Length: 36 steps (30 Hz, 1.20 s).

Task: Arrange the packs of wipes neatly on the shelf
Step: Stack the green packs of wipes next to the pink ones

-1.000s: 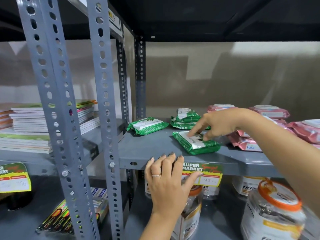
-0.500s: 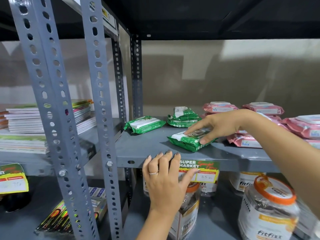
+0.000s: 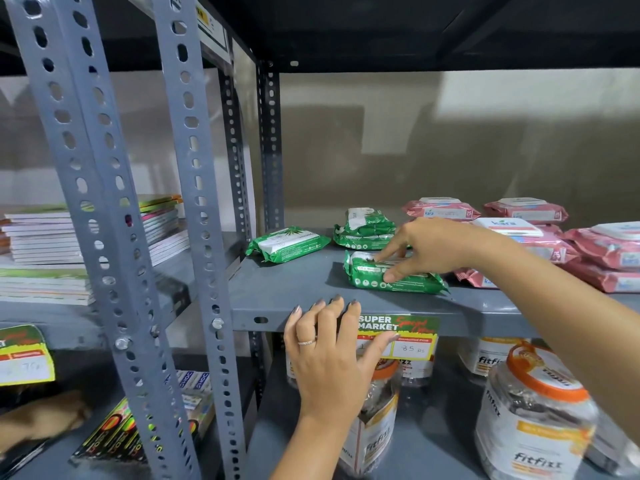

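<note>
at the centre of the frame, the right hand [image 3: 427, 245] is reached in from the right edge, forearm stretched across the grey metal shelf [image 3: 298, 285], and its index finger and thumb are closed on the front green pack of wipes [image 3: 391, 277]: the index tip is laid on the pack's top, the thumb is pressed against its near side, and the other fingers are curled behind. this pack is lain flat near the shelf's front edge, slightly skewed. just behind it a small stack of green packs [image 3: 363, 228] is seen, and to the left, apart from both, a single green pack [image 3: 287, 243] is set at an angle. pink packs of wipes [image 3: 526, 211] are piled toward the right of the same shelf, partly hidden by the right wrist and forearm. below, at lower centre, the left hand [image 3: 329, 355] is pressed against the shelf's front lip, fingers spread and pointing up, fingertips hooked over the edge, a ring on one finger, nothing held; its thumb is laid over the left part of a green and yellow price tag [image 3: 405, 336]. orange-lidded jars [image 3: 533, 417] are stood on the lower shelf, one partly covered by the left hand. perforated grey uprights [image 3: 100, 216] are crossed over the left of the frame, with stacked books [image 3: 45, 244] behind them.
</note>
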Available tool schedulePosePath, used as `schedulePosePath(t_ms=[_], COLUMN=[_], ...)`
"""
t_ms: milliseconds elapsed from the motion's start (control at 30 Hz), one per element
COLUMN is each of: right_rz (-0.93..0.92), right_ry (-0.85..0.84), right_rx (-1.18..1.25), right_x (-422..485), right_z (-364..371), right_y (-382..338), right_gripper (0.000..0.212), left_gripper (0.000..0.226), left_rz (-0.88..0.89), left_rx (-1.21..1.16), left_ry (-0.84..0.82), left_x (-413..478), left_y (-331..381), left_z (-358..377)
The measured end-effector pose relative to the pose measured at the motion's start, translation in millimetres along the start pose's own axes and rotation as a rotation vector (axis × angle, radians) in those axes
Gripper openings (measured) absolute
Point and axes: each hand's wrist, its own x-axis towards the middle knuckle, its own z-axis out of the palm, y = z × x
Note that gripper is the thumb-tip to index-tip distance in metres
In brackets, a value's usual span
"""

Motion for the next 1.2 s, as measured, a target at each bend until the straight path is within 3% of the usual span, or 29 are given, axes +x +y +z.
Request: schedulePosePath(t_ms=[300, 467, 667, 800, 967, 1067, 1200], right_rz=[-0.061, 0.002, -0.091, -0.205, -0.142, -0.131, -0.151], right_ry=[-0.024, -0.161, 0.067, -0.030, -0.260, -0.318, -0.270], right_rx=[0.037, 0.034, -0.014, -0.122, -0.179, -0.220, -0.180], right_x=[0, 1, 66, 129, 175, 181, 181], right_z=[0, -21, -44, -26, -9, -6, -4], right_y=[6, 0, -41, -77, -98, -103, -101], right_gripper=[0.053, 0.054, 0.050, 0.066, 0.099, 0.098, 0.093], left_gripper=[0.059, 0.058, 0.055, 0.055, 0.056, 0.056, 0.056], left_rz=[0.001, 0.004, 0.020, 0.031, 0.023, 0.024, 0.018], left_rx=[-0.008, -0.002, 0.000, -0.004, -0.030, -0.046, -0.049], left_ry=[0.041, 0.041, 0.064, 0.074, 0.086, 0.086, 0.082], left_x=[0, 0, -1, 0, -2, -2, -4], left_y=[1, 0, -2, -4, -4, -5, -5], left_z=[1, 2, 4, 6, 6, 7, 8])
